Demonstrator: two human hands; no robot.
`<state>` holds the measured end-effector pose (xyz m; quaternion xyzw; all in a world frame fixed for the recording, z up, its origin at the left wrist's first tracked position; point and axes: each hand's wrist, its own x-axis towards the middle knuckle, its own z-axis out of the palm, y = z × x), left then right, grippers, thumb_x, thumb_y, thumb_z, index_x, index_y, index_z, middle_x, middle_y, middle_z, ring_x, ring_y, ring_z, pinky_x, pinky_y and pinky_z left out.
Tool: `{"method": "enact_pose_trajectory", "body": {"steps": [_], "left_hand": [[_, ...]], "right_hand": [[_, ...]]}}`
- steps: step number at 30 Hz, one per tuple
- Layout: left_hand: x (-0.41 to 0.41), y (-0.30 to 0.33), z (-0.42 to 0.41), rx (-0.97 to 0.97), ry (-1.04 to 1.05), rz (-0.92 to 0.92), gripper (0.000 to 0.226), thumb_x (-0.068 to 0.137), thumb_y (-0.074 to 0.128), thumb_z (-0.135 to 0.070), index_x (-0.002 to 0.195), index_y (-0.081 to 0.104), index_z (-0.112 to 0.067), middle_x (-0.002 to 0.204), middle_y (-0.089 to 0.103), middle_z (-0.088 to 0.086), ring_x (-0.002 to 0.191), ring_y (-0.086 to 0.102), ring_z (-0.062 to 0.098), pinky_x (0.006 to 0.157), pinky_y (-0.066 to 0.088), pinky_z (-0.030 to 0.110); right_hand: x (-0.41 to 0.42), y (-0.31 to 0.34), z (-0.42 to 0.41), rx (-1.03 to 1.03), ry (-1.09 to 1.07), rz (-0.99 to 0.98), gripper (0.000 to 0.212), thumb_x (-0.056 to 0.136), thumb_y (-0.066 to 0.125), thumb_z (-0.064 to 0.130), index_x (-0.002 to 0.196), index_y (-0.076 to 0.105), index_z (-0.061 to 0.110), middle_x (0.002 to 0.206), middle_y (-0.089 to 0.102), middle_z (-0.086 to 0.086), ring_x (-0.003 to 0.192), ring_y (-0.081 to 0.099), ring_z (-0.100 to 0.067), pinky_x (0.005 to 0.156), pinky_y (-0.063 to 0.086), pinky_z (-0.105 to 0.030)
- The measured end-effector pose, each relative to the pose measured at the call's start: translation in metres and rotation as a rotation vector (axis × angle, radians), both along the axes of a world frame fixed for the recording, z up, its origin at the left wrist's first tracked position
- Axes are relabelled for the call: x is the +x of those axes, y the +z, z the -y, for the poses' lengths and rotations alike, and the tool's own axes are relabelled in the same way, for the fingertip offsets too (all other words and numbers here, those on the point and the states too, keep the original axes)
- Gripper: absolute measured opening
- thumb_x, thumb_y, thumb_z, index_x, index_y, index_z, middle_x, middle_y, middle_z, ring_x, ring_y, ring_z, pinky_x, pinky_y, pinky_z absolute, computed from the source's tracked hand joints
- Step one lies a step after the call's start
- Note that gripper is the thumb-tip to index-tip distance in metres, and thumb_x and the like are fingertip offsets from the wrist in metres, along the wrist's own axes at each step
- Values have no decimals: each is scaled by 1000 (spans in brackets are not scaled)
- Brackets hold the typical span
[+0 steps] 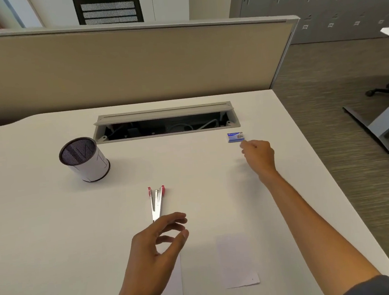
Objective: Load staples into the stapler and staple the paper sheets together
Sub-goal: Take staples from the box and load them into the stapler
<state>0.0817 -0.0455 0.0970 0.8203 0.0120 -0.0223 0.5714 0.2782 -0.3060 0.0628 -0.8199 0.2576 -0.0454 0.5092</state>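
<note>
A red and metal stapler [157,203] lies swung wide open in a V on the white desk [43,231]. My left hand [160,239] hovers just below its hinge end, fingers apart, holding nothing. A small blue staple box [235,137] sits at the far right of the desk. My right hand [257,153] reaches toward it, fingers curled, fingertips right beside the box; I cannot tell whether they touch it. Two white paper sheets lie near the front edge: one [237,261] to the right, another [176,278] partly under my left wrist.
A mesh pen cup [84,159] stands at the left. An open cable tray [165,124] is set into the desk at the back, before a beige partition [134,65]. The desk's right edge drops to carpet, with another desk's legs [379,126] beyond.
</note>
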Motion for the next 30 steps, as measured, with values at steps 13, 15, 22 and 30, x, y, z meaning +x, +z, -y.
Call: {"method": "enact_pose_trajectory", "body": {"steps": [13,15,22,30], "left_hand": [[-49,3,13,-8,-43,2,24,88,69,-13,100,72,-34,100,73,-16,96,69,6,77,53,16],[-54,4,15,-8,-54,13,25,89,69,-12,100,72,-34,100,73,-16,96,69,6,77,52,15],[-76,3,23,3,-91,28,22,88,71,-17,101,71,-35,101,73,-16,97,69,8,81,56,35],[-95,5,26,47,-137,110,22,79,79,-30,97,69,-34,99,71,-17,97,68,9,77,54,28]], "right_hand": [[-139,26,-7,258,267,126,31,91,50,-9,95,73,12,90,75,-7,87,71,-19,78,55,-25],[-161,31,-13,293,315,130,27,92,55,-7,96,73,13,88,76,-4,86,73,-17,73,55,-24],[-235,43,-32,251,393,162,27,90,62,-5,85,78,16,83,77,4,85,74,-9,67,55,-21],[-286,56,-50,338,371,181,17,85,73,5,82,78,20,86,77,2,81,74,-15,71,56,-21]]}}
